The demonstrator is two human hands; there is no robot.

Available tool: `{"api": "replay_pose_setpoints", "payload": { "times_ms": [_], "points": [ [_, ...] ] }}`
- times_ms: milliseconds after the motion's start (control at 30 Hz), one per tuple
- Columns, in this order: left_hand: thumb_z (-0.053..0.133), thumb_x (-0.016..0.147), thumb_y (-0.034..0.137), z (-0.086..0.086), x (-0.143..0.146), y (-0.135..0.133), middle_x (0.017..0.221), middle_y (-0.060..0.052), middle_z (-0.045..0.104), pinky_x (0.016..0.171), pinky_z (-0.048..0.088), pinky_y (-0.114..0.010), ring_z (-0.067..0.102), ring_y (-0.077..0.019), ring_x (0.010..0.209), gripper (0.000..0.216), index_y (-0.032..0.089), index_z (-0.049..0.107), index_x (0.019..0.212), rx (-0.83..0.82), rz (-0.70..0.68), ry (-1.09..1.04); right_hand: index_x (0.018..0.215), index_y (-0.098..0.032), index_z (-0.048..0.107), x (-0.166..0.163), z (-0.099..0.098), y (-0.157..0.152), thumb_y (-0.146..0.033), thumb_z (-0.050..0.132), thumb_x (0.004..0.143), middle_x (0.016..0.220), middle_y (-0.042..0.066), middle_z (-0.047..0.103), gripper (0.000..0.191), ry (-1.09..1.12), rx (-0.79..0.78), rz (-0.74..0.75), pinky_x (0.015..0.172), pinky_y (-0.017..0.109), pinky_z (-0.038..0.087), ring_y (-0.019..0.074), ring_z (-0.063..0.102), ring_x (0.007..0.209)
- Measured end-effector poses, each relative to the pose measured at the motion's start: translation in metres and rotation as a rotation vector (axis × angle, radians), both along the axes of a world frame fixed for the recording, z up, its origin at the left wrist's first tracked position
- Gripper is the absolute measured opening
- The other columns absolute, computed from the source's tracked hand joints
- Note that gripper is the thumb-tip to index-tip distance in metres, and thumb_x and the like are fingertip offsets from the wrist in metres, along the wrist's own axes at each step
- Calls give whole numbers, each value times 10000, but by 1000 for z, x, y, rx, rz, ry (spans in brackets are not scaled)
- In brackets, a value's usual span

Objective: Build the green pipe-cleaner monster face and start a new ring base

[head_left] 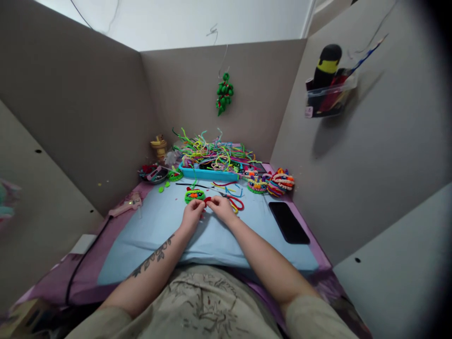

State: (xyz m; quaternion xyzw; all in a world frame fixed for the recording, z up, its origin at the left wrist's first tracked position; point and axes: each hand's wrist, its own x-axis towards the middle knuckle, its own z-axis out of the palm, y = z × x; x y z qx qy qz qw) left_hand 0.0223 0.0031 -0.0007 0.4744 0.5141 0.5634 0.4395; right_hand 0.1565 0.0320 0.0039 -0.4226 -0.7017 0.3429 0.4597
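Observation:
Between my two hands is a small red pipe cleaner piece (207,199), pinched from both sides. My left hand (193,210) closes on its left end, fingertips together. On the other end, my right hand (220,207) is closed in a pinch. Just beyond my left hand lies a green fuzzy figure (194,195) with an orange middle and a bit of red on top. Scissors with red handles (238,202) rest right beside my right hand, partly hidden by it. Loose red, yellow and blue pipe cleaners (231,189) lie behind them.
A blue tray (208,175) heaped with pipe cleaners (212,153) stands at the back. Finished colourful figures (278,182) sit at the back right, above a black phone (289,223). At left are a pink glue gun (127,204), its cord, and a dark bowl (153,175). Partitions enclose the table.

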Motion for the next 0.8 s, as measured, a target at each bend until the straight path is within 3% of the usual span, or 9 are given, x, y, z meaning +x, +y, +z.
{"api": "replay_pose_setpoints", "payload": {
  "times_ms": [300, 800],
  "points": [
    [688, 614, 479, 3, -4, -4, 647, -5, 589, 457, 397, -203, 517, -105, 533, 379, 142, 612, 770, -31, -101, -15, 580, -167, 531, 6, 5, 1, -315, 538, 712, 529, -54, 448, 199, 95, -149, 55, 510, 216, 311, 96, 389, 520],
    [673, 639, 475, 6, -6, -6, 643, 7, 576, 498, 411, -206, 496, -96, 532, 363, 146, 608, 779, -13, -148, 38, 569, -169, 523, 11, 2, 1, -291, 548, 700, 493, -65, 408, 180, 113, -180, 147, 473, 213, 258, 86, 357, 486]
  ]
}}
